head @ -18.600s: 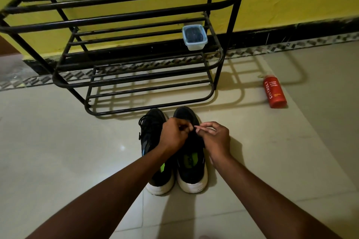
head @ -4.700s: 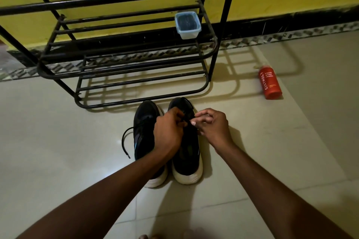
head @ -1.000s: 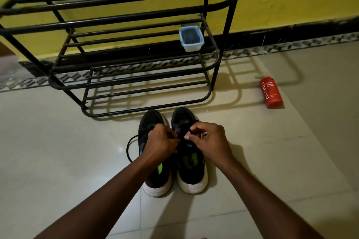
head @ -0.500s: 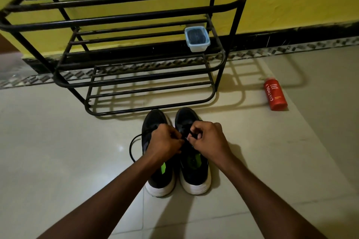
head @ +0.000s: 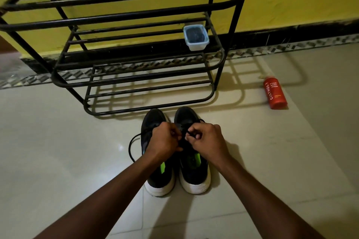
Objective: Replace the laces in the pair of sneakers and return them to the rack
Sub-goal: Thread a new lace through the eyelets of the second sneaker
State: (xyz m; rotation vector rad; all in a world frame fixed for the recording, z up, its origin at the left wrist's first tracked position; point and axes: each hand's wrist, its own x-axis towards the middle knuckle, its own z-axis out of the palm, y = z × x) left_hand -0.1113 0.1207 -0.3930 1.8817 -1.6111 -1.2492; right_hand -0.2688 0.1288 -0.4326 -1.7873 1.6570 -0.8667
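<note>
Lacing unfinished: left hand (head: 165, 140) and right hand (head: 208, 140), fingers (head: 191, 137) curled, pinch lace (head: 188, 133) over right sneaker (head: 194, 172). Loose lace (head: 129, 146) loops beside left sneaker (head: 159, 179). Pair on floor (head: 77, 151) near rack (head: 116, 18); racking not done.

Left hand (head: 164, 140) and right hand (head: 207, 139) seemingly pinch lace (head: 190, 133) on right sneaker (head: 195, 177).

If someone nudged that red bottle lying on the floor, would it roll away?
Probably: the red bottle lies on its side on glossy floor tiles, and its body looks round. It appears plastic, so likely light and not fragile.
</note>
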